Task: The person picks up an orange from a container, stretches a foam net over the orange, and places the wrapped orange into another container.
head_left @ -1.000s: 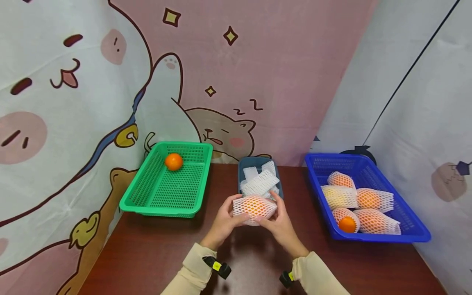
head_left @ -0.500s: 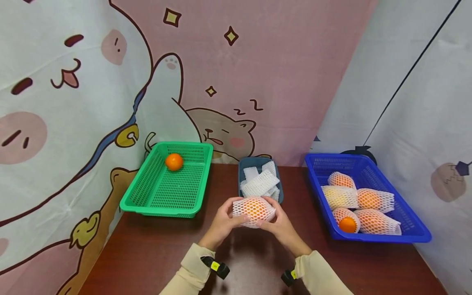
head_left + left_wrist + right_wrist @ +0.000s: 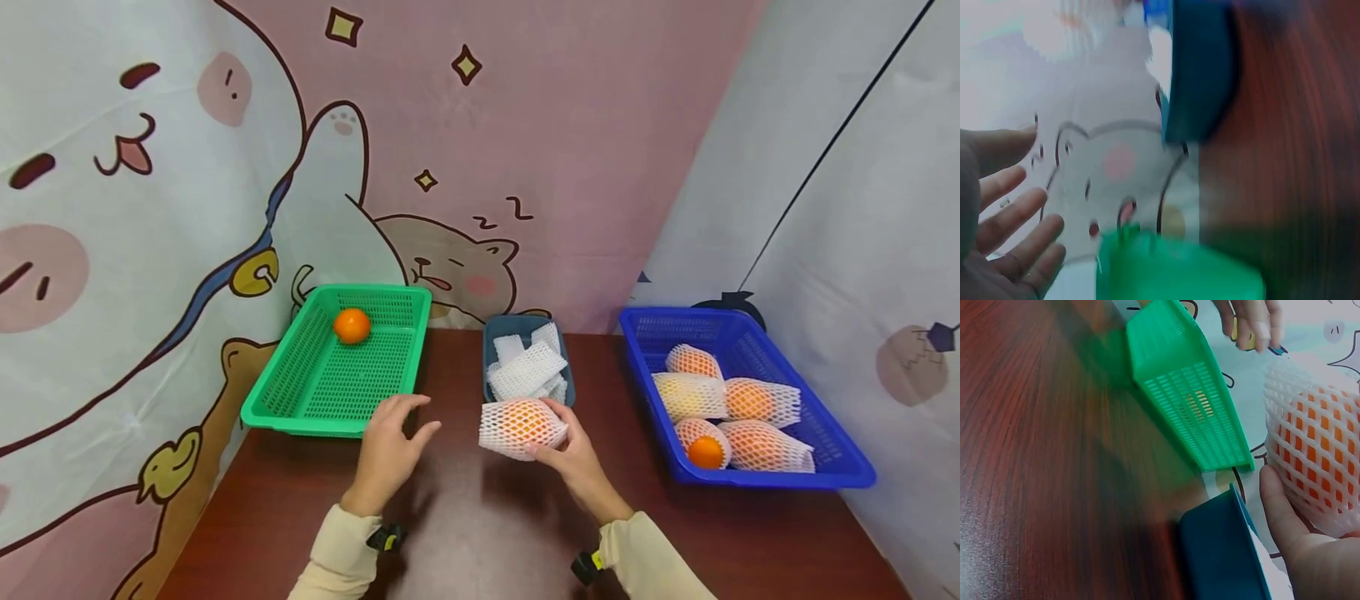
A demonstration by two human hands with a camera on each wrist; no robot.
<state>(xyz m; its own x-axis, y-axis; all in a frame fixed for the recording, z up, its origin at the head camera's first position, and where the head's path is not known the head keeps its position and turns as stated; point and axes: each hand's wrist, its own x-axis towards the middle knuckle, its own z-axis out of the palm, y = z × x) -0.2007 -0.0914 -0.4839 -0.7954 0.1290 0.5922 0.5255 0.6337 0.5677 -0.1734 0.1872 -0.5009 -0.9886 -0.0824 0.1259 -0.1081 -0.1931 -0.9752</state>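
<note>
In the head view my right hand (image 3: pixel 577 467) grips an orange in a white foam net (image 3: pixel 522 427) by its right end, in front of the small dark teal bin (image 3: pixel 489 333). The net's loose end points left. Seen from the right wrist, the orange fruit (image 3: pixel 1325 447) shows through the mesh, with my thumb along its side. My left hand (image 3: pixel 390 450) is apart from it, fingers and thumb spread with nothing between them, near the front right corner of the green basket (image 3: pixel 330 427). In that basket lies one bare orange (image 3: pixel 352 326).
Several flat white foam nets (image 3: pixel 528 371) lie in the teal bin. On the right stands a blue basket (image 3: pixel 795 479) with several netted fruits (image 3: pixel 765 446), one showing a bare orange end. A printed cloth backdrop (image 3: pixel 585 167) rises behind the brown table (image 3: pixel 480 533).
My left hand has let go of the netted orange and moved left towards the green basket. The right hand keeps its grip, and the orange is nearly where it was.
</note>
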